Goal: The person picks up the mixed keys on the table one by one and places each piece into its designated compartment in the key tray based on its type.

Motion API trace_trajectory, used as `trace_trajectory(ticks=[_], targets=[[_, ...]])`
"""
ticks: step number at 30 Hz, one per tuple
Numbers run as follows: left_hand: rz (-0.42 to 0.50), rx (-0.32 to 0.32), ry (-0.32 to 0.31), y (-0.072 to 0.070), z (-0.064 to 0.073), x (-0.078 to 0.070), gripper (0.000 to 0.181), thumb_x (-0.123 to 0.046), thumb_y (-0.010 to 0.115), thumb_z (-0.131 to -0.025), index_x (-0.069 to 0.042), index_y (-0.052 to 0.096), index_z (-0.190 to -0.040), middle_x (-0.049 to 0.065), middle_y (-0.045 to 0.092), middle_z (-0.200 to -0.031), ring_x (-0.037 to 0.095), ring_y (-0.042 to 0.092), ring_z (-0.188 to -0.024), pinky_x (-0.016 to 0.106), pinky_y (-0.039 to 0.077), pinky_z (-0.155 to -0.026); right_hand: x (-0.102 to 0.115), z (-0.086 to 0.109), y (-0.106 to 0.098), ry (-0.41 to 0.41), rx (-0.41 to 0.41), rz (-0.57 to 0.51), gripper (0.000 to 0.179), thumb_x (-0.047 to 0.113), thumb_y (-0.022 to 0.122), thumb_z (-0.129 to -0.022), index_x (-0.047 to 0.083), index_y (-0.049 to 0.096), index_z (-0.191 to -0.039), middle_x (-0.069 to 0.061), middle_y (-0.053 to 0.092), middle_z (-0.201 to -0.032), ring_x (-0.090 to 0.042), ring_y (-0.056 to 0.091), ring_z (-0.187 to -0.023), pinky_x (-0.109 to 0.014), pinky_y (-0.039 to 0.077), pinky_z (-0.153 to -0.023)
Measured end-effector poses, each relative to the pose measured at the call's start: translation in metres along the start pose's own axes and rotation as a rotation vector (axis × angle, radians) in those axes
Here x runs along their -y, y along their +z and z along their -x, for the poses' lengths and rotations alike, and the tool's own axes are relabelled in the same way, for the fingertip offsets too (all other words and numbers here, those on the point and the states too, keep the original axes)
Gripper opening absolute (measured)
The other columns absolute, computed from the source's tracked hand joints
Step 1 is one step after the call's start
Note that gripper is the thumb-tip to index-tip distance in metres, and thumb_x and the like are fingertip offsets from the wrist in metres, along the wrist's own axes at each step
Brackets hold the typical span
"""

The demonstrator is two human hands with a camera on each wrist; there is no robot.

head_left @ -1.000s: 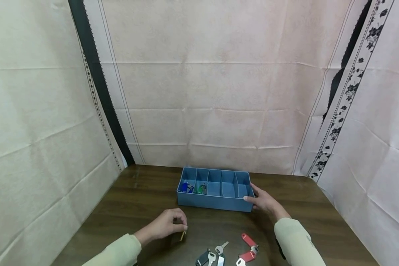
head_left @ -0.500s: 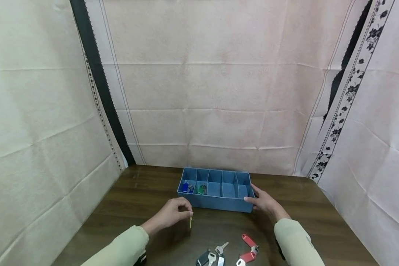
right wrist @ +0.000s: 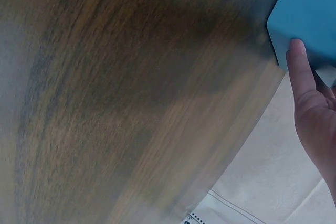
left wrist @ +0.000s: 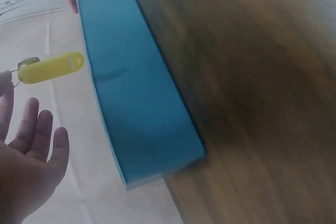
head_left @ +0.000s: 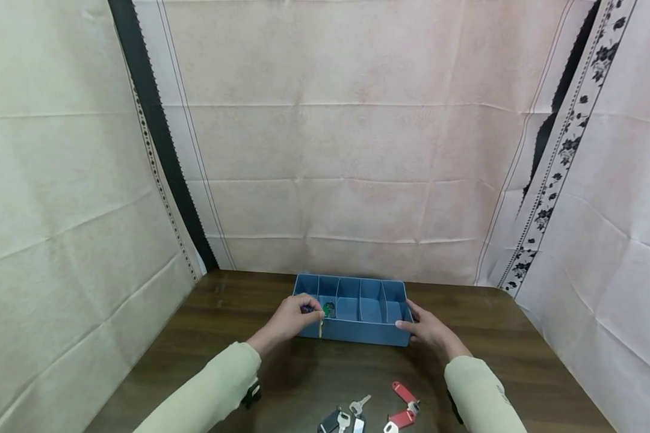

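Lift clear, then lower gently

Head view: the left grip [head_left: 291, 316] pinches the upper end of the yellow tag [head_left: 321, 329], which hangs before the front wall of the blue tray [head_left: 368, 332]. It likely needs raising over that wall and past the green tag [head_left: 327, 310] so colours stay apart.

Left wrist view: fingertips close on the key ring [left wrist: 20, 81], other fingers loosely spread. The yellow tag's free end lies by the tray edge, contact unclear; a swing could snag.

Right wrist view: the right grip [right wrist: 317, 100] clasps the tray's end; steady pressure should prevent sliding.
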State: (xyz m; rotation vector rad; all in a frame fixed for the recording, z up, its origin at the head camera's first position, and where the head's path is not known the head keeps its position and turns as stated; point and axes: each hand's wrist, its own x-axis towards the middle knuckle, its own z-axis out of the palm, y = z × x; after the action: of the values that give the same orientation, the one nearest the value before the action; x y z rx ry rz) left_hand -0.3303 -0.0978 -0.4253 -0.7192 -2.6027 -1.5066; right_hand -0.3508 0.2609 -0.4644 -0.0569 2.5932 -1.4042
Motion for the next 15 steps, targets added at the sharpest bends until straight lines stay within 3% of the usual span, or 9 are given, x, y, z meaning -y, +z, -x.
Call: trace_trajectory(ticks=[15], targets=[[-0.013,-0.093,-0.051,0.018,-0.059,-0.027,0.010,-0.027,0.068,-0.096,-0.018,0.071,-0.095,-0.002,0.064,-0.099,0.019,0.057,-0.089,0.034,0.051,-0.077,0.001,0.002,-0.002,-0.011,0.007,-0.021,0.084,0.032,0.066,-0.097,0.010,0.014,-0.160,-0.033,0.021,-0.156,-0.052,0.036,-0.135,-0.051,0.051,-0.094]])
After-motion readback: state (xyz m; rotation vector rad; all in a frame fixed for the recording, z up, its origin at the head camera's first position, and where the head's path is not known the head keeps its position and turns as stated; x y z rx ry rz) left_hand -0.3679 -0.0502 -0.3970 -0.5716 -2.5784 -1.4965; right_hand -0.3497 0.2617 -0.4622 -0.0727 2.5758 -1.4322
